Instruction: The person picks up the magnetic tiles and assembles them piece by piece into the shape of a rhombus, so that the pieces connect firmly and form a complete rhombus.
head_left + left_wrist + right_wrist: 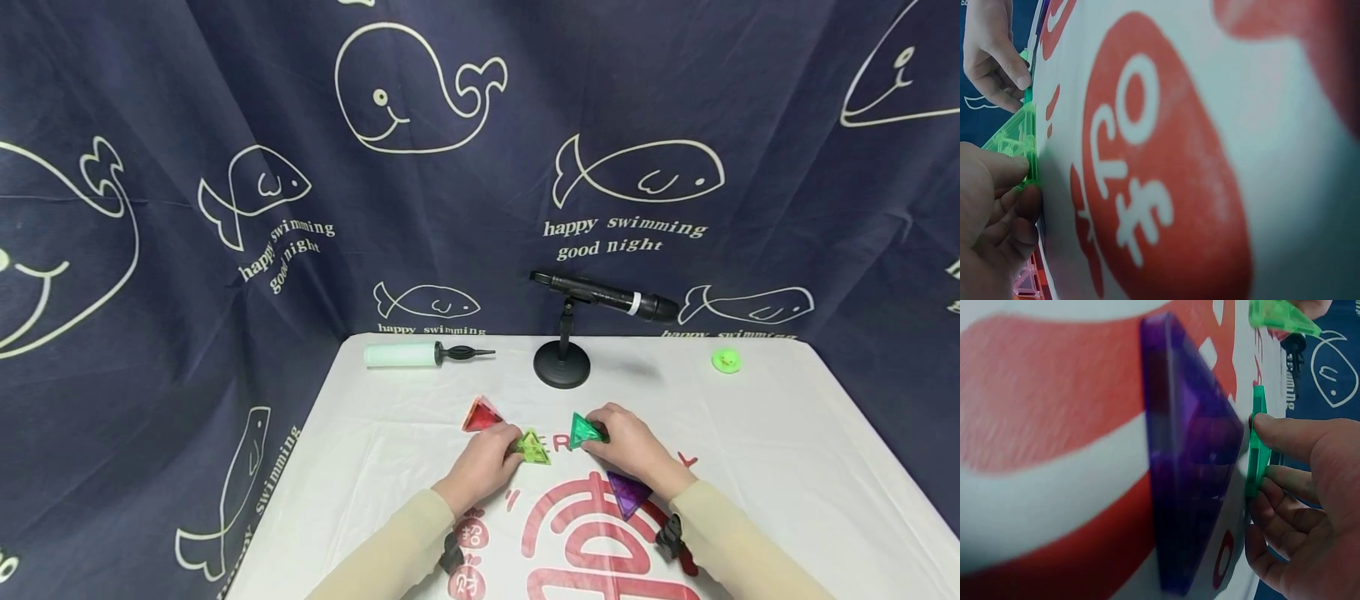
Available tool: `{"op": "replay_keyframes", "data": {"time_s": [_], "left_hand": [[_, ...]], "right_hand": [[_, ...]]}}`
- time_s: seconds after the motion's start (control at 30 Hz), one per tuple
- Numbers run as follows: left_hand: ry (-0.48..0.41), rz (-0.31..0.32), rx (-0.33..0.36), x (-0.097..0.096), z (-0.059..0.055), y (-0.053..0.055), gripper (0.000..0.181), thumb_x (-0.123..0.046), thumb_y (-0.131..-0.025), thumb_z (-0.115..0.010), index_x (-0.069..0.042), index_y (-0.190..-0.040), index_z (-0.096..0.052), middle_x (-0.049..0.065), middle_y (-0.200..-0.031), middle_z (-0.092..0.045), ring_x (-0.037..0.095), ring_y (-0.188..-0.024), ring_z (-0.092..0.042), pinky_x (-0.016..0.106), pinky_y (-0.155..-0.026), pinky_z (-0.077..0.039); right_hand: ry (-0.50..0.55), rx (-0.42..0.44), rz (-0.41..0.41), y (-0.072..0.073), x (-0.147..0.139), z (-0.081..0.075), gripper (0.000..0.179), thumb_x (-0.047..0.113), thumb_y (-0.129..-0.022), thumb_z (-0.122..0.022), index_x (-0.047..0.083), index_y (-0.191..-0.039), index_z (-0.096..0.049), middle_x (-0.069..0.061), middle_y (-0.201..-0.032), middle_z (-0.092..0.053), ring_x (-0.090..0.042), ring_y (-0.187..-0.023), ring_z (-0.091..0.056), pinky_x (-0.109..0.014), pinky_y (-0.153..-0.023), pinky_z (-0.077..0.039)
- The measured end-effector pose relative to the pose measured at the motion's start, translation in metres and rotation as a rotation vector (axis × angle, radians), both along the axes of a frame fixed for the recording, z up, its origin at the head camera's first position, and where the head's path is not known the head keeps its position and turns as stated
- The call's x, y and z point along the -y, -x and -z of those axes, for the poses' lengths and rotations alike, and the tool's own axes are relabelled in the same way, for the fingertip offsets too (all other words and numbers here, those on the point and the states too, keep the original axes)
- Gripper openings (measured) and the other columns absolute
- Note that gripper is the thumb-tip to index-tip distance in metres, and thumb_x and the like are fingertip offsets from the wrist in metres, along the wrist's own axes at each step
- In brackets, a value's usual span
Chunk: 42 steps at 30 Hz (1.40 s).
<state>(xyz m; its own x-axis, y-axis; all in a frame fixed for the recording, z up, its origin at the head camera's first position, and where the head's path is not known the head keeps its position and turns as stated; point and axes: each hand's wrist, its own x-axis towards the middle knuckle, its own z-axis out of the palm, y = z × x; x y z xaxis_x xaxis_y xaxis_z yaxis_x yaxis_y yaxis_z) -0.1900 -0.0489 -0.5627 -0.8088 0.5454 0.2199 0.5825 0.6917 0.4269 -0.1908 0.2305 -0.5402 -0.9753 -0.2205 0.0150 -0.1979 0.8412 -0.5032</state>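
My left hand [483, 461] pinches a yellow-green see-through triangular tile [534, 448] between thumb and fingers; the left wrist view shows the thumb on the tile's frame [1030, 140]. To its right, my right hand [628, 440] pinches a green triangular tile [582, 430] by one side. The right wrist view has the thumb on the green tile's upper part [1259, 447]. The two held tiles are apart. A purple triangular tile [627, 493] lies near my right wrist, large in the right wrist view. Red triangular tiles [482, 415], seemingly overlapping, lie just beyond my left hand.
A black microphone on a round stand [562, 365] stands at the back of the white printed tablecloth [405, 417]. At back left lies a pale green hand pump [405, 355]; at back right, a small bright green round object [726, 361]. Behind hangs a dark blue curtain [480, 200].
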Motion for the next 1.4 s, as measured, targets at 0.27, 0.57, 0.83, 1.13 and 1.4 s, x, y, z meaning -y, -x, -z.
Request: {"op": "replay_keyframes", "data": {"time_s": [0.27,0.57,0.83,1.13,1.4], "left_hand": [[0.030,-0.024,-0.039,-0.004,0.000,0.001,0.017,-0.017,-0.093,-0.077,-0.016,-0.092,-0.061,-0.009,-0.082,-0.053,0.007,-0.070,-0.049,0.027,-0.065,-0.046],[0.056,-0.064,-0.081,-0.010,0.001,-0.002,0.011,-0.015,-0.092,-0.076,-0.014,-0.091,-0.065,-0.005,-0.082,-0.059,0.009,-0.070,-0.054,0.032,-0.066,-0.051],[0.071,-0.059,-0.098,-0.016,0.002,-0.003,0.005,-0.016,-0.094,-0.074,-0.013,-0.091,-0.071,-0.004,-0.084,-0.065,0.010,-0.077,-0.063,0.031,-0.072,-0.055],[0.073,-0.057,-0.043,-0.022,0.000,-0.005,0.007,-0.016,-0.097,-0.070,-0.011,-0.093,-0.072,-0.004,-0.080,-0.056,0.010,-0.069,-0.057,0.033,-0.067,-0.052],[0.080,-0.062,-0.036,-0.030,-0.001,-0.002,0.013,-0.017,-0.099,-0.068,-0.011,-0.088,-0.069,-0.004,-0.078,-0.055,0.012,-0.067,-0.057,0.032,-0.064,-0.052]], "right_hand": [[-0.018,-0.027,-0.058,0.000,0.011,0.000,0.044,0.019,-0.084,-0.087,-0.005,-0.119,-0.073,-0.008,-0.102,-0.064,-0.020,-0.089,-0.062,-0.047,-0.087,-0.055],[-0.022,0.010,-0.044,0.000,0.023,0.002,0.043,0.020,-0.084,-0.088,-0.003,-0.117,-0.074,-0.004,-0.099,-0.062,-0.016,-0.086,-0.059,-0.045,-0.089,-0.055],[0.003,0.012,-0.023,-0.002,0.029,0.002,0.042,0.022,-0.084,-0.089,-0.001,-0.115,-0.074,-0.003,-0.099,-0.062,-0.016,-0.087,-0.060,-0.046,-0.089,-0.055],[0.006,0.000,-0.010,-0.001,0.032,0.003,0.041,0.022,-0.083,-0.090,0.000,-0.113,-0.074,-0.004,-0.096,-0.062,-0.016,-0.085,-0.060,-0.045,-0.086,-0.055],[-0.005,-0.013,-0.015,0.002,0.038,0.001,0.040,0.023,-0.080,-0.092,0.001,-0.110,-0.075,-0.001,-0.093,-0.061,-0.014,-0.081,-0.058,-0.043,-0.084,-0.055]]}}
